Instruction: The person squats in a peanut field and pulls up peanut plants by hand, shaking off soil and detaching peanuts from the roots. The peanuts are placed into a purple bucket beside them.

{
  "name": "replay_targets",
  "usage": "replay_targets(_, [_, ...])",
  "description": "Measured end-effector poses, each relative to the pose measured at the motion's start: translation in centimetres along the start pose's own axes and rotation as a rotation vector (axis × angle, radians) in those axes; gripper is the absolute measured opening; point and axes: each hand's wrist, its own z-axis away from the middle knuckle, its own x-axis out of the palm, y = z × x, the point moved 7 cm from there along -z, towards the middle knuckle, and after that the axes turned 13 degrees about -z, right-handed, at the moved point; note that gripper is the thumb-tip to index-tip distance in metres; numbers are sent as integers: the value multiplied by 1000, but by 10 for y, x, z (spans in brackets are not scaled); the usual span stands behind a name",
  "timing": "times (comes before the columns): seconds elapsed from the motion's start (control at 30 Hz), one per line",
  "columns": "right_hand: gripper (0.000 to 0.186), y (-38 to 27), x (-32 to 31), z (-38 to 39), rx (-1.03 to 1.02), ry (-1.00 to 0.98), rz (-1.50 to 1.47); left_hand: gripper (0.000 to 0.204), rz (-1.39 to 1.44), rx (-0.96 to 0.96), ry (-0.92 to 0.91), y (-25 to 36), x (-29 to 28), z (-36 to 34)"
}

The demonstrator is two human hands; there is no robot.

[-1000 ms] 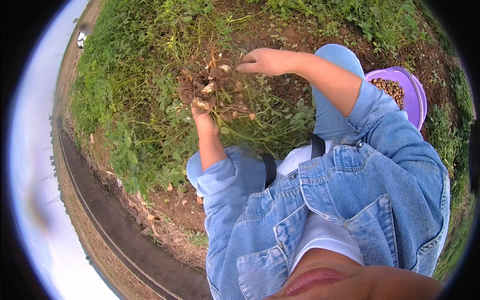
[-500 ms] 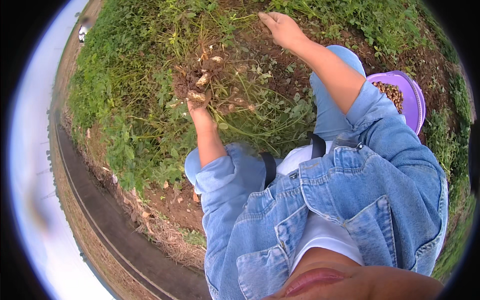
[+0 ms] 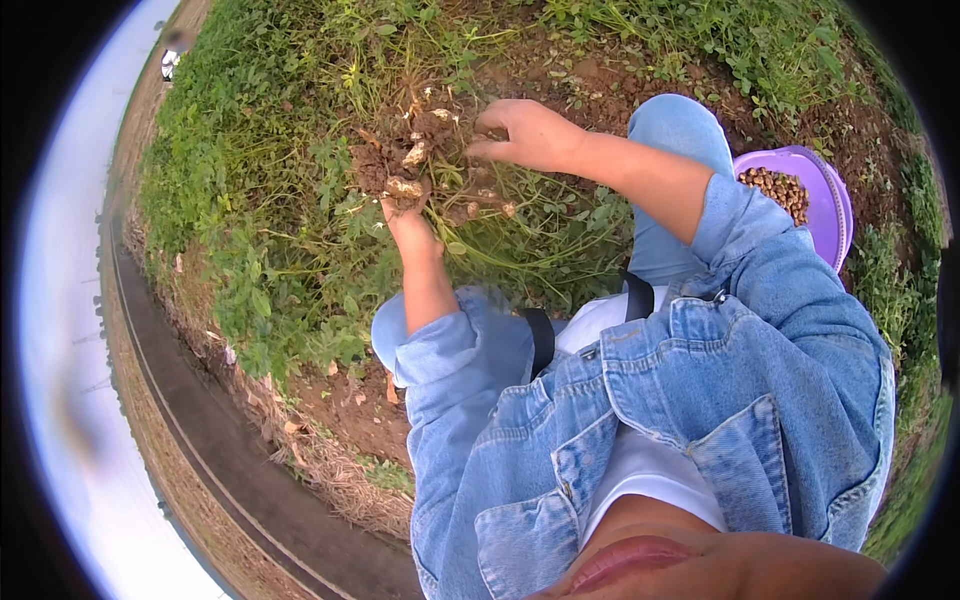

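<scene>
Head view: the left hand [image 3: 405, 208] grips an uprooted peanut plant [image 3: 420, 160] by its stems, fingers closed around them, the soil-caked root clump up top with pale pods showing. The right hand [image 3: 525, 132] sits at the clump's right side, fingers pinched narrow on the roots. Green leaves [image 3: 270, 200] crowd the left; bare soil [image 3: 600, 75] lies behind. A purple basin [image 3: 830, 185] of pods sits well apart, beyond the right knee [image 3: 680, 125].

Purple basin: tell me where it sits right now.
In the head view the purple basin sits on bare soil at the far right, beside the person's right knee, holding brown pods.
</scene>
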Motion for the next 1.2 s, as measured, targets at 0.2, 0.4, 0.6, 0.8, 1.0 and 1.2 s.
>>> replay_targets(0.2, [45, 11, 27, 41, 781, -887, -1127, 52, -120, -18, 87, 10, -13, 1])
replay_targets(0.4, [24, 10, -18, 11, 525, -83, -1115, 53, -107, -98, 78, 18, -6, 6])
replay_targets(0.6, [48, 43, -22, 4, 537, -5, -641, 56, -259, -144, 51, -2, 17, 17])
replay_targets(0.8, [50, 26, -15, 5, 579, -128, -274, 50, -421, 21, -125, -4, 19, 20])
replay_targets(1.0, [39, 5, -16, -1, 119, -77, -264, 55, -240, 31, -123, -7, 13, 13])
replay_targets(1.2, [28, 24, 3, 8, 453, -171, -968, 36, -39, -121, -151, -11, 24, 20])
